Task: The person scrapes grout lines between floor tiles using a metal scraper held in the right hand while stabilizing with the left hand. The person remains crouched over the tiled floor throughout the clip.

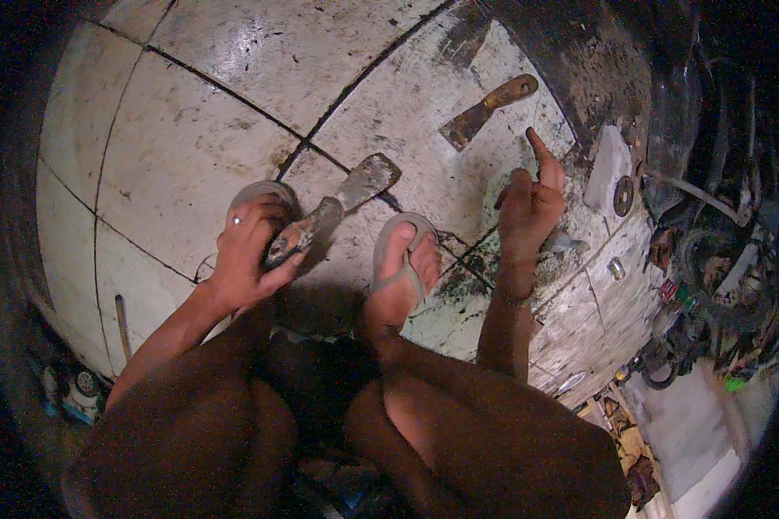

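Grimy white tiled floor [225,112], crossed by dark joints. Nearest, bent legs [485,398], then sandalled right foot [394,268]. Worn scraper [331,208] held by handle in left hand [255,232], fingers wrapped round, blade angled away and rightward. Across from it, right hand [532,203] with index finger extended, others curled; cannot tell whether gripping anything. Farther, rusty scraper [488,112] lying flat on tiles, near that fingertip. Off right, white block [608,164] beside dark disc [621,204].

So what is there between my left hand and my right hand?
In the head view, your sandalled right foot stands between them on the tiled floor, and the scraper in your left hand points into that stretch.
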`<state>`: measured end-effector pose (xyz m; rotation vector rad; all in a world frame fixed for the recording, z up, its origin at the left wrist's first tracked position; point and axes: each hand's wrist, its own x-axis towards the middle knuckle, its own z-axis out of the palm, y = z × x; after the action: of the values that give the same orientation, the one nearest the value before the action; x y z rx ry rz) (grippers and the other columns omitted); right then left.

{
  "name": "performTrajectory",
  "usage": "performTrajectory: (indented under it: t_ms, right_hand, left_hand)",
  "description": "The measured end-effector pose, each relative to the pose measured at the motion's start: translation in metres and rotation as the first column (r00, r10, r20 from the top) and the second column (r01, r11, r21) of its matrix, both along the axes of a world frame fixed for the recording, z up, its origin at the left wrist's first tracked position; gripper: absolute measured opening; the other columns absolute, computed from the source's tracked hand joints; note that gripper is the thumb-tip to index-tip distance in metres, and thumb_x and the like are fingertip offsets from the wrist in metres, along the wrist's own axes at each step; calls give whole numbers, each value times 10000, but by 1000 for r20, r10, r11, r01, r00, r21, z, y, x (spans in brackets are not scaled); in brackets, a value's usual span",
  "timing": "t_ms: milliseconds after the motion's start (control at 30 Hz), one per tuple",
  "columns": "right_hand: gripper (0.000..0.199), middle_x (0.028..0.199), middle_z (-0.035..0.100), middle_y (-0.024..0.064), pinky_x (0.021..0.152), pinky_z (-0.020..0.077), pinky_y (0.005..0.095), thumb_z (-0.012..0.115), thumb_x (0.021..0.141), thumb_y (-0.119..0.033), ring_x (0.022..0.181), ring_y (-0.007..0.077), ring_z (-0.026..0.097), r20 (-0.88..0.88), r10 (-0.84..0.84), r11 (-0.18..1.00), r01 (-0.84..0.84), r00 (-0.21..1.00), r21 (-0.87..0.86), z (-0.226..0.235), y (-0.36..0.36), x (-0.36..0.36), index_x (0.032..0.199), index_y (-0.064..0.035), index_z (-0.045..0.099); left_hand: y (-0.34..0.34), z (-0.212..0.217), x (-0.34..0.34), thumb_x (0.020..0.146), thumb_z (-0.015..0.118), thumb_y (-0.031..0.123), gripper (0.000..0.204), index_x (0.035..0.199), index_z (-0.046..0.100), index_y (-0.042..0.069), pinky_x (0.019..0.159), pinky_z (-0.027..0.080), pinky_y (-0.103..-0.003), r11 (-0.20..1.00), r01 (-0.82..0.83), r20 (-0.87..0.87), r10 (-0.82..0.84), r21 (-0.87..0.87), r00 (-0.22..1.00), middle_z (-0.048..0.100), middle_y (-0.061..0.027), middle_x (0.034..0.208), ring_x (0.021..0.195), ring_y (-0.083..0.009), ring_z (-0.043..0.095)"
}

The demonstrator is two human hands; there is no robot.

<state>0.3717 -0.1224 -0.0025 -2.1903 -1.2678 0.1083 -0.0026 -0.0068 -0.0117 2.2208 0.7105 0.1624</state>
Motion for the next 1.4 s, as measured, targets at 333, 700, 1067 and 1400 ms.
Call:
performTrajectory:
  t_ms: [333,700,1067,1400]
  right_hand:
    - [340,1045,621,152,927,483,476,789,845,-327,1053,350,591,-115,-175,979,160,978,-127,-18,26,-30,1027,-57,689]
    - [388,861,733,92,636,519,346,828,817,-291,728,250,686,-469,-284,956,208,836,-206,-43,55,-14,1033,-12,668]
    - [263,920,723,100,624,565,275,770,883,-52,741,133,690,-838,-69,991,133,541,4,-15,65,-5,1083,18,615]
    - [216,896,758,138,697,577,346,779,858,-92,757,212,741,-609,27,989,-111,793,-101,-45,96,-4,994,25,659]
  left_hand:
    - [3,2,1,785,788,249,409,1073,607,23,938,437,-495,1000,8,33,-8,3,999,604,-197,1166,1089,-402,568]
    - [2,4,1,787,790,252,401,1062,608,25,947,431,-483,1000,-1,-11,1,-13,1000,599,-190,1170,1090,-390,566]
    - [2,1,-1,779,793,273,387,1002,613,13,946,438,-486,1000,0,32,0,-9,999,612,-207,1147,1080,-404,580]
    - [3,0,-1,778,800,265,371,993,620,23,953,441,-490,1000,9,45,-9,-3,999,621,-192,1135,1122,-393,583]
